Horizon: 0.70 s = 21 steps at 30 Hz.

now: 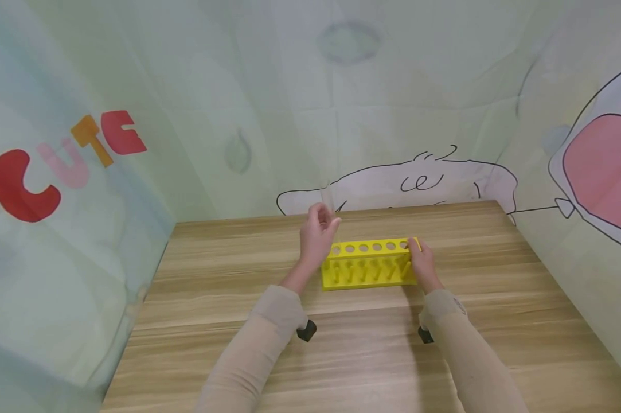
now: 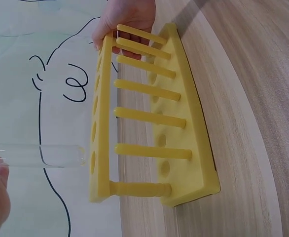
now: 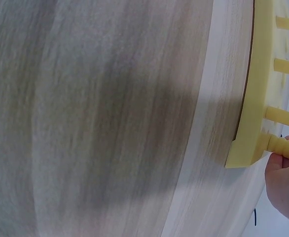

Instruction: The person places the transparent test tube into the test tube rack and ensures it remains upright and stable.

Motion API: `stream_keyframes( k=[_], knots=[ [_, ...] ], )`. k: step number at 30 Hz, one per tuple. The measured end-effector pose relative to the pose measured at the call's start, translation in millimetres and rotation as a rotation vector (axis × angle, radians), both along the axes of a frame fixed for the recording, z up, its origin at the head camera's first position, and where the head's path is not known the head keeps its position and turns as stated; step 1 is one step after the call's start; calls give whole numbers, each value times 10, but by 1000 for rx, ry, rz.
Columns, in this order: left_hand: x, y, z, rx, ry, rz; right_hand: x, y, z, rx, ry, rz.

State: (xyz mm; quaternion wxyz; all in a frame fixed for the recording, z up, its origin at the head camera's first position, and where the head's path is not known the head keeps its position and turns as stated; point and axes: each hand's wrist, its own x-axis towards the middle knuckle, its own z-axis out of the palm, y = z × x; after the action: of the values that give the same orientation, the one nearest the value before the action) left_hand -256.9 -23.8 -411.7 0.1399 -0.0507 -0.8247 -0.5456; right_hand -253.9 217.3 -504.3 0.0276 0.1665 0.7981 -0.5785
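A yellow test tube rack (image 1: pixel 369 278) stands on the wooden table, with a row of round holes along its top bar and upright pegs below. My left hand (image 1: pixel 317 235) pinches a clear glass test tube (image 2: pixel 60 155) above the rack's left end. In the left wrist view the tube's rounded end is close to an end hole of the top bar; whether it touches cannot be told. My right hand (image 1: pixel 422 264) grips the rack's right end, its fingers around the end post (image 3: pixel 285 147). No other tube shows in the rack.
The wood-grain table (image 1: pixel 212 321) reaches back to a pale printed cloth (image 1: pixel 212 115) that hangs behind and at both sides. Dark wrist devices (image 1: pixel 307 330) show at both cuffs.
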Motion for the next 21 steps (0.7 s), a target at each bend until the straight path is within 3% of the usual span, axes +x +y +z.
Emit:
stream_keyframes(
  k=[21],
  knots=[
    [-48,19,-89,-32,-8,21,4,-5,2,4,16,-29]
  ],
)
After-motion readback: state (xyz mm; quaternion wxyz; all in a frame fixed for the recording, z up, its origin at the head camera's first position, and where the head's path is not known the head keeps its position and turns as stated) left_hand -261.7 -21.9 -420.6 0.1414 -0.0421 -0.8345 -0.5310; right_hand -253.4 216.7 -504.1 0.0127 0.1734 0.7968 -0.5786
